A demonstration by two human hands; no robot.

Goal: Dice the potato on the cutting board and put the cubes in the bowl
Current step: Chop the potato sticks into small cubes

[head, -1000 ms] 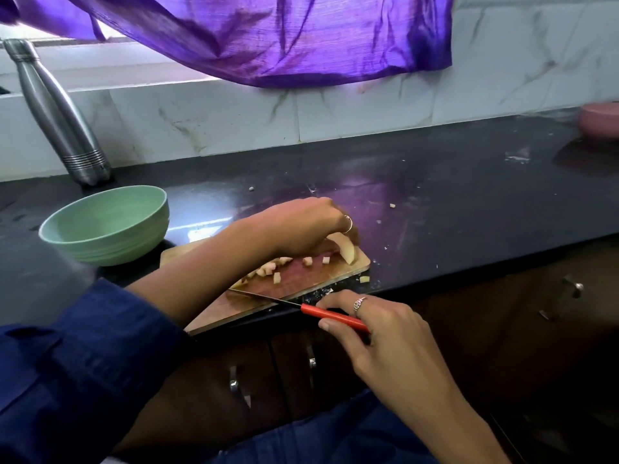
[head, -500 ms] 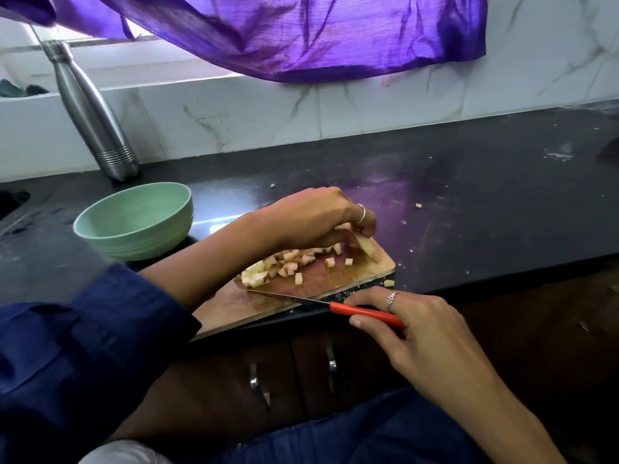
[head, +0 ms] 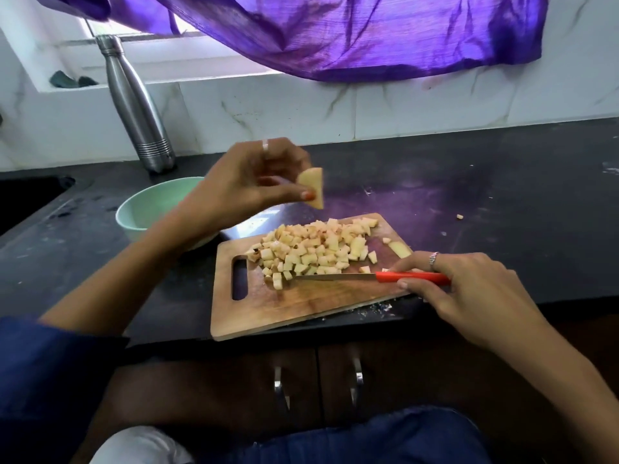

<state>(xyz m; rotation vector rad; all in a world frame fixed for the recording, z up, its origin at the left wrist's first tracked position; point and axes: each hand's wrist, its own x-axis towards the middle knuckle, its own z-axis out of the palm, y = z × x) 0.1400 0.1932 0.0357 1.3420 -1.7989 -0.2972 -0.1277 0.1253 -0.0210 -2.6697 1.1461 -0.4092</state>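
A wooden cutting board (head: pixel 288 306) lies at the counter's front edge, with a heap of potato cubes (head: pixel 311 251) on its far half. My left hand (head: pixel 248 179) is raised above the board and pinches an uncut potato piece (head: pixel 313 186) between thumb and fingers. My right hand (head: pixel 449 283) grips the red handle of a knife (head: pixel 368 276), whose blade lies flat on the board pointing left, touching the near edge of the heap. A small potato slice (head: pixel 400 249) lies at the board's right corner. The mint green bowl (head: pixel 150 205) stands left of the board, partly hidden by my left arm.
A steel bottle (head: pixel 134 105) stands against the tiled wall behind the bowl. Purple cloth (head: pixel 351 35) hangs above the counter. Stray potato bits (head: pixel 459 216) lie on the black counter (head: pixel 485 202) to the right. Cabinet doors with metal handles (head: pixel 356 380) are below the edge.
My left hand has lifted off the board, carrying the potato piece upward. The view shifted closer. My right hand and knife stay at the board's near right.
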